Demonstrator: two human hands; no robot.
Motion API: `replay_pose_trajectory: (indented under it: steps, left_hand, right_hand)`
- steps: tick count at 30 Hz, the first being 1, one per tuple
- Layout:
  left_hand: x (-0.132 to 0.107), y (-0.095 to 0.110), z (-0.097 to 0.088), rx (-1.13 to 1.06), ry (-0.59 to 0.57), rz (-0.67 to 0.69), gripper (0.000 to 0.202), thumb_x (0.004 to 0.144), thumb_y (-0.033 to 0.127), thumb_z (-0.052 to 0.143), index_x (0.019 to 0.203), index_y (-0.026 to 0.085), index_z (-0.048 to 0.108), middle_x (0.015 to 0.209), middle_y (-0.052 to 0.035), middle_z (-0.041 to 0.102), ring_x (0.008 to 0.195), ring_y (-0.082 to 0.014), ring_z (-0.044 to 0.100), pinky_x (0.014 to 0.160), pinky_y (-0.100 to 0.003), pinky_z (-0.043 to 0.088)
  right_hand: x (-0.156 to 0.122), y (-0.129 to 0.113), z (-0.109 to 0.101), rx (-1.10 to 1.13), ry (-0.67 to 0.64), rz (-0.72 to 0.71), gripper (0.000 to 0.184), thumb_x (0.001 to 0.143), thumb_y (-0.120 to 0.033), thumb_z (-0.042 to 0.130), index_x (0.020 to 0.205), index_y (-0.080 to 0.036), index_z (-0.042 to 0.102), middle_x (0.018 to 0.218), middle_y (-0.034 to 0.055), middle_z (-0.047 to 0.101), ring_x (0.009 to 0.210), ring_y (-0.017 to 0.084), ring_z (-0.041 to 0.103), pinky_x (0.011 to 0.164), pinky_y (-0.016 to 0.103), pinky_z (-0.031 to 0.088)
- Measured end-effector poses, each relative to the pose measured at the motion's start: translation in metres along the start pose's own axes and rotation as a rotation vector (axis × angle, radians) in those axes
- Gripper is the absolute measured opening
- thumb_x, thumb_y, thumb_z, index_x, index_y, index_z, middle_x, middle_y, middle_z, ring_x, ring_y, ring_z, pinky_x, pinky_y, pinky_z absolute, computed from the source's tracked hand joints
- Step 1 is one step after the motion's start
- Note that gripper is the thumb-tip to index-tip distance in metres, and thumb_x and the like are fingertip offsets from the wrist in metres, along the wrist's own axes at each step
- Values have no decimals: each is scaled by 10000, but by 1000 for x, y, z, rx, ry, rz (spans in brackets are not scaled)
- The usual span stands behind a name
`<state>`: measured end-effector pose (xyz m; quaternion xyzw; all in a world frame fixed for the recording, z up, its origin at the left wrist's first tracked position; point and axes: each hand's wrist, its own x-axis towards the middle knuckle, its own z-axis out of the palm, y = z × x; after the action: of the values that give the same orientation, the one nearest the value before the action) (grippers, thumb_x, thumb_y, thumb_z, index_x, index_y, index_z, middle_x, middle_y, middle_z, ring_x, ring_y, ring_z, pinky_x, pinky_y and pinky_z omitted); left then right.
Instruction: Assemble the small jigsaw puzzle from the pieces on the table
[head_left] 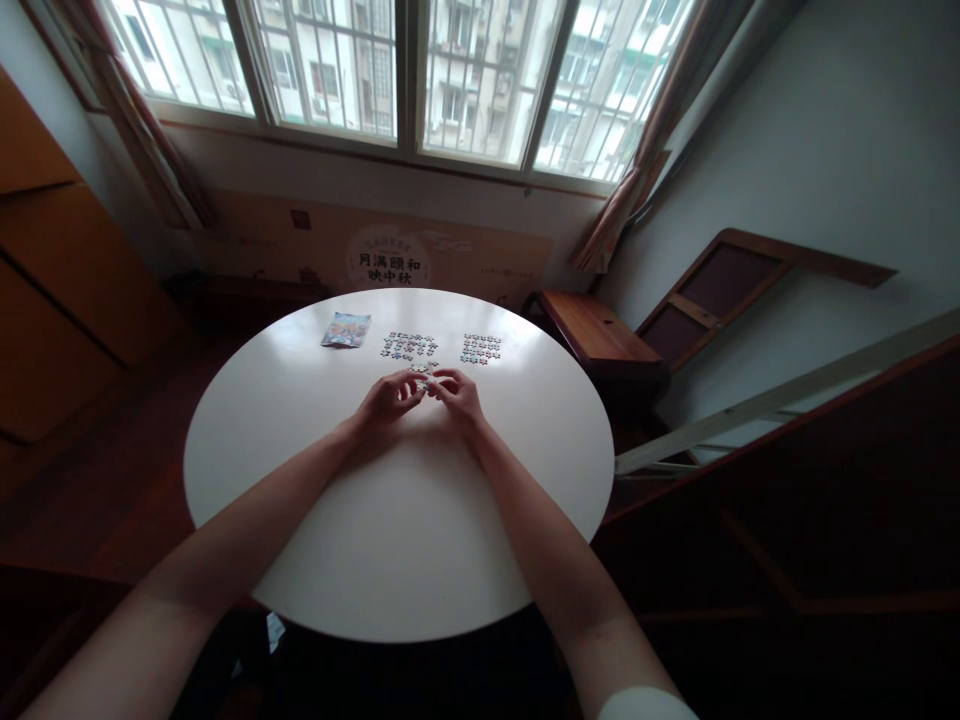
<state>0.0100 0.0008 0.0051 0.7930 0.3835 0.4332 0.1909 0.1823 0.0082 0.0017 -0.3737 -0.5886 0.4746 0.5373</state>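
If the left hand (391, 396) or right hand (460, 398) slips, its bent fingers (450, 374), maybe gripping, I can't tell, could scatter small, pale jigsaw pieces (420, 368).

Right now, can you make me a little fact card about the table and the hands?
Table: round, white
Pieces: small jigsaw ones, a left group and a right group, plus some by the hands
Sheet: colourful, left of the pieces
Left hand: at the nearest pieces
Right hand: there too, close to the left hand
Exact grip: too small to tell
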Motion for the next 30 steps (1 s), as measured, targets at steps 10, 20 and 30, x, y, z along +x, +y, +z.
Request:
replay_pose_trajectory:
  steps: [10, 20, 30]
  left_hand:
    - [1, 1, 1, -12, 14, -28, 195, 825, 331, 604, 909, 169, 673, 690, 1, 621, 548, -92, 540, 531, -203, 448]
    - [1, 2, -2, 22, 36, -84, 260, 803, 417, 624, 867, 167, 657, 701, -8, 627, 562, -110, 548, 526, -223, 449]
    - [1, 0, -1, 24, 38, -71, 250, 803, 402, 622, 872, 164, 650, 691, -8, 630, 557, -112, 559, 518, -221, 455]
  right_hand:
    - [0, 2, 0, -27, 11, -10, 374, 676, -454, 712, 898, -175, 597, 653, 9, 657, 645, 150, 632, 624, 282, 497]
    - [1, 4, 0, -86, 10, -23, 298, 689, -423, 695, 817, -164, 620, 709, 27, 662, 680, 150, 636, 616, 267, 496]
    - [1, 5, -1, -119, 1, -38, 235, 694, -371, 682, 815, -171, 654, 786, 40, 685, 681, 142, 627, 646, 280, 509]
